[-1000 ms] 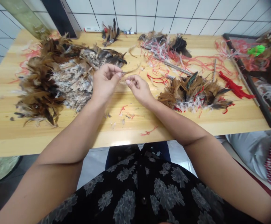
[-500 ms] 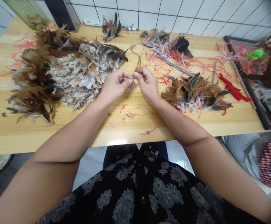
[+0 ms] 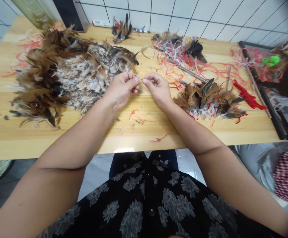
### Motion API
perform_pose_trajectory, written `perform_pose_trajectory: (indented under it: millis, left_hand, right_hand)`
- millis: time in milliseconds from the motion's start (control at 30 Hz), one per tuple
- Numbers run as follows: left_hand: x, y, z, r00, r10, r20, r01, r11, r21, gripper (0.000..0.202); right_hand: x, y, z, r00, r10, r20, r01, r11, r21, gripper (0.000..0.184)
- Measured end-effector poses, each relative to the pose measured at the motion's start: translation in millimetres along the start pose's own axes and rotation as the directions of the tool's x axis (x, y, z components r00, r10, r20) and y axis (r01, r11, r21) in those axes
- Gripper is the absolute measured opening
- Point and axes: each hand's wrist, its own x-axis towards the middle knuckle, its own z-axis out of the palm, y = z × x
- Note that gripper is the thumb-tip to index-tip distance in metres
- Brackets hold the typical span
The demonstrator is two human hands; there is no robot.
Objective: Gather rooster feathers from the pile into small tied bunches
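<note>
Left hand (image 3: 123, 87): thumb and fingertips pinched together on a slender brown feather (image 3: 133, 67), which extends toward eleven o'clock from the grip. Right hand (image 3: 159, 88): just beside at three o'clock, fingers curled, thumb near forefinger; whether anything is held cannot be told. On the tabletop (image 3: 144, 135), a large feather mass (image 3: 77, 77) lies at nine o'clock of the hands, a smaller feather bundle (image 3: 200, 96) at three o'clock.

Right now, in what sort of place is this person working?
Probably a small handicraft workspace: the wooden table bears a large heap of brown feathers and a bundle of red strings.
</note>
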Motion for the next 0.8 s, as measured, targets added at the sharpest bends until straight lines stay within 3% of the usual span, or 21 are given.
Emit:
perform_pose_trajectory:
  millis: [233,400,533,633,733,800]
  left_hand:
    - [0,-3,0.4,0.998,0.070,-0.003,-0.070,0.996,0.049,0.048]
    - [4,-6,-8.1,0.996,0.087,0.000,-0.087,0.991,0.098,0.052]
    - [11,-13,-17.0,0.990,0.119,0.076,-0.128,0.984,0.123,0.052]
    - [23,-20,-27.9,0.973,0.190,0.134,-0.210,0.965,0.156,0.053]
    - [33,-22,-42.4,0.960,0.237,0.150,-0.274,0.905,0.326,0.059]
    - [34,-18,-50.9,0.947,0.256,0.192,-0.320,0.785,0.531,0.051]
  right_hand:
    - [-1,2,2,0.999,0.031,0.028,-0.034,0.995,0.092,0.058]
    - [-5,-10,0,0.986,0.112,0.120,-0.147,0.927,0.344,0.062]
    - [-10,-26,-2,0.963,0.172,0.207,-0.246,0.874,0.419,0.069]
    - [-12,-32,-3,0.964,0.191,0.184,-0.252,0.875,0.414,0.071]
    - [-8,-27,-4,0.971,0.196,0.138,-0.237,0.878,0.417,0.070]
    - [-3,-18,-5,0.975,0.188,0.119,-0.221,0.879,0.423,0.068]
